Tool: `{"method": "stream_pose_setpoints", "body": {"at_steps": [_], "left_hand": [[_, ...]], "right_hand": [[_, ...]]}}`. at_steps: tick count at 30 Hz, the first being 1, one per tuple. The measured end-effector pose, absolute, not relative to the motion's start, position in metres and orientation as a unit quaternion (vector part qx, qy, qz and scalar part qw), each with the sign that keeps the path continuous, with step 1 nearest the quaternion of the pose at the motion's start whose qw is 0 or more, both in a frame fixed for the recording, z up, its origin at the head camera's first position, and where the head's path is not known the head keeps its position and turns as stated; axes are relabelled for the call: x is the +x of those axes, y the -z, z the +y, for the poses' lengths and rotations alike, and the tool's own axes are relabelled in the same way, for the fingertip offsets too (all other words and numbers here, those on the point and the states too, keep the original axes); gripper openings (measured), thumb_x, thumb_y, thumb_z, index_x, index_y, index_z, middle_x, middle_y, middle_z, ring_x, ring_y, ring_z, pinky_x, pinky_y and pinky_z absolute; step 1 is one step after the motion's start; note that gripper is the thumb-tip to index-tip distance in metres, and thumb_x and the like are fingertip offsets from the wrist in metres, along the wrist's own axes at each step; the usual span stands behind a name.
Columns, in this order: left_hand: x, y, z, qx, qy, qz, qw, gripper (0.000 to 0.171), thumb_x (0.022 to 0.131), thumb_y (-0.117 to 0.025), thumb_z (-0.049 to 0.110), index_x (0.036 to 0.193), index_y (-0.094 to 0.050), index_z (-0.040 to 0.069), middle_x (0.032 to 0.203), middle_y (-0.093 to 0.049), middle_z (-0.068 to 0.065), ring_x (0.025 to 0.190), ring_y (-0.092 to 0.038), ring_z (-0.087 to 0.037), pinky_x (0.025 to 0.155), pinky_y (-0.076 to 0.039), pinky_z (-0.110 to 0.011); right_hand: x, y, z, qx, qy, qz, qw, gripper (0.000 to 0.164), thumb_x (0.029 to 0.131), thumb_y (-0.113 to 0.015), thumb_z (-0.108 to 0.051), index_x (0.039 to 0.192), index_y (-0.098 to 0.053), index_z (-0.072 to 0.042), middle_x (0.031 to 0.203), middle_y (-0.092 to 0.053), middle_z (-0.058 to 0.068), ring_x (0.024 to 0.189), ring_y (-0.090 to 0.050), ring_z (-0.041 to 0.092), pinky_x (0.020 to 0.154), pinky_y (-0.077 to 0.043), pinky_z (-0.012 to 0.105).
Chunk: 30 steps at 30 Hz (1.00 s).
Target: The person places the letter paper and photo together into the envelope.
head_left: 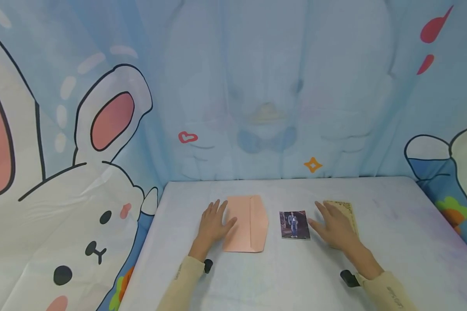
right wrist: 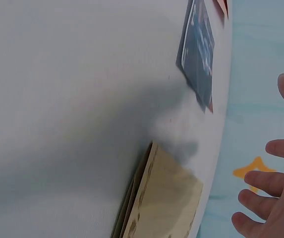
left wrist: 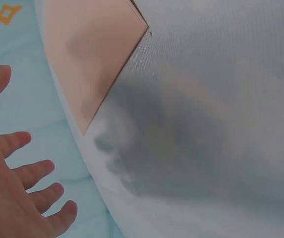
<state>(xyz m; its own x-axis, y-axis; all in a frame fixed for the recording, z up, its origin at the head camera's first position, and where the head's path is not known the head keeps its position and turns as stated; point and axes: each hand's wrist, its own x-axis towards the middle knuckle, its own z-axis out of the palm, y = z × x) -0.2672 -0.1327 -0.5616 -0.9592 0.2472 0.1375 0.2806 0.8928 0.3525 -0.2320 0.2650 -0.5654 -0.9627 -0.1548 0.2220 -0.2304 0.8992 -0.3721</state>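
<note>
A pink envelope (head_left: 239, 224) with its flap to the right lies on the white table. My left hand (head_left: 213, 224) hovers with fingers spread at its left edge, and in the left wrist view the hand (left wrist: 23, 193) holds nothing. Right of the envelope lies a small photo (head_left: 294, 225) of a standing person, its edge showing some thickness. My right hand (head_left: 336, 226), fingers apart, is over a folded yellowish card (head_left: 346, 209) with a patterned border and hides much of it. The right wrist view shows the card (right wrist: 166, 193) below the raised, bare hand (right wrist: 275, 198).
The white cloth-covered table (head_left: 280, 280) ends at a blue curtain (head_left: 264, 86) along the back. A printed rabbit (head_left: 93, 233) fills the cloth at the left. Dark wrist bands with cameras (head_left: 349, 278) sit at both cuffs.
</note>
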Motion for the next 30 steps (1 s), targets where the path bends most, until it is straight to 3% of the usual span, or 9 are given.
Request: {"method": "stream_pose_setpoints", "body": {"at_steps": [14,25,30], "left_hand": [[-0.267,0.562,-0.11,-0.138,0.167,-0.976,0.035,0.068,0.097,-0.057,0.053,0.151,-0.044,0.014,0.157,-0.04,-0.02,0.145,-0.036,-0.046,0.111,-0.038,-0.06],[-0.266,0.572,-0.092,-0.142,0.153,-0.978,0.006,0.069,0.098,-0.053,0.057,0.153,-0.04,0.019,0.16,-0.036,-0.016,0.146,-0.034,-0.048,0.111,-0.037,-0.061],[-0.267,0.576,-0.086,-0.144,0.125,-0.982,0.004,0.069,0.097,-0.053,0.059,0.154,-0.04,0.02,0.16,-0.037,-0.016,0.145,-0.035,-0.047,0.11,-0.039,-0.061]], "right_hand": [[-0.236,0.57,0.218,0.133,-0.183,-0.967,0.114,0.069,0.095,-0.068,-0.039,0.147,-0.045,0.0,0.145,-0.046,0.036,0.133,-0.044,0.056,0.103,-0.038,0.071],[-0.24,0.579,0.16,0.171,-0.181,-0.964,0.099,0.068,0.093,-0.068,-0.043,0.144,-0.051,-0.003,0.144,-0.051,0.031,0.133,-0.049,0.049,0.104,-0.039,0.068],[-0.244,0.583,0.134,0.212,-0.189,-0.955,0.081,0.066,0.093,-0.069,-0.039,0.143,-0.051,-0.001,0.143,-0.051,0.031,0.132,-0.05,0.049,0.105,-0.038,0.07]]}}
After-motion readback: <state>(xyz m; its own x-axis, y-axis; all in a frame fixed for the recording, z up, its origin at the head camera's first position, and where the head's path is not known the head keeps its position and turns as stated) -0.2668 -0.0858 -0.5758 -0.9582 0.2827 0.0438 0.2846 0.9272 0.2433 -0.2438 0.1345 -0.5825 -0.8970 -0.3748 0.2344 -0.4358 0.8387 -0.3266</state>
